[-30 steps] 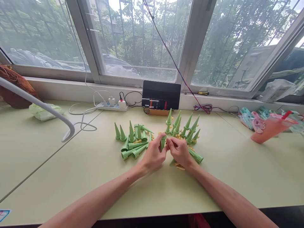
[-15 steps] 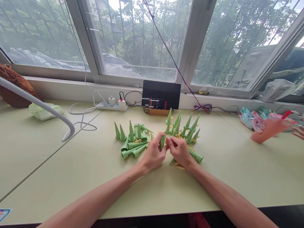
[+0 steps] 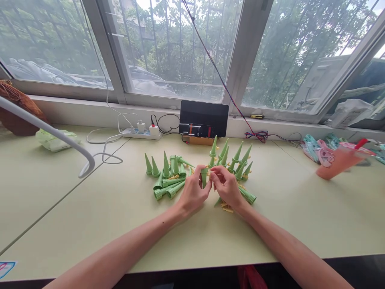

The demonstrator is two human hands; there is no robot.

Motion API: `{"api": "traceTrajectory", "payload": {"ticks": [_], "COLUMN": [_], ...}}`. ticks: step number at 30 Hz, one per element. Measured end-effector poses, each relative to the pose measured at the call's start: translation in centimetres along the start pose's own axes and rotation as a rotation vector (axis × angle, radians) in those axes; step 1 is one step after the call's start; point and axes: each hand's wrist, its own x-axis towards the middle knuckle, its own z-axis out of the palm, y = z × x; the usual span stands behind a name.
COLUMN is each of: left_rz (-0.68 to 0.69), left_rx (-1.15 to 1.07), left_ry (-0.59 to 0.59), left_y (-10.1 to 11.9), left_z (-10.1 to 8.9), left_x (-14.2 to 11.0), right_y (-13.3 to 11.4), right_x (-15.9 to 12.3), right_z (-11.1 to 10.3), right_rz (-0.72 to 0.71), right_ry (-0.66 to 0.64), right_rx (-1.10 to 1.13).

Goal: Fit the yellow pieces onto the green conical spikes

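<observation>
My left hand [image 3: 195, 188] is closed around a green plastic watering spike [image 3: 204, 177], its capped end up and its point down. Against the side of that spike, my right hand [image 3: 226, 184] pinches a small yellow valve piece [image 3: 208, 174], mostly covered by the fingertips. Loose green spikes [image 3: 176, 188] lie and stand in a group left of my hands. On the right, stacked green spikes [image 3: 237, 153] stand upright with yellow pieces on their sides. Small yellow pieces [image 3: 227, 208] lie beneath my right wrist.
A tablet [image 3: 204, 116] leans by the window behind the spikes. A power strip [image 3: 142, 135] with cables sits back left, near a white curved bar [image 3: 60, 134]. An orange cup [image 3: 338, 161] tilts at right beside wrapped pink and teal items [image 3: 319, 149].
My hands stay together at the spike, with only slight finger movement. Another person's hand by the orange cup at the right edge is gone from view.
</observation>
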Motion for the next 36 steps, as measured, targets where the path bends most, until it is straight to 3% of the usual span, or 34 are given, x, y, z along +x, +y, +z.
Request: {"api": "traceTrajectory", "payload": {"ticks": [26, 31, 36], "left_rz": [-0.014, 0.025, 0.057], "left_rx": [-0.083, -0.029, 0.024], "left_ry": [-0.116, -0.105, -0.09], "left_y": [-0.08, 0.04, 0.09], "left_z": [0.22, 0.23, 0.2], "left_x": [-0.26, -0.39, -0.44], "right_y": [0.22, 0.29, -0.2], "right_x": [0.09, 0.19, 0.43], "right_z": [-0.08, 0.07, 0.25], "right_rz": [0.046, 0.103, 0.195], "right_ry": [0.04, 0.049, 0.032], "right_rx": [-0.032, 0.049, 0.272]}}
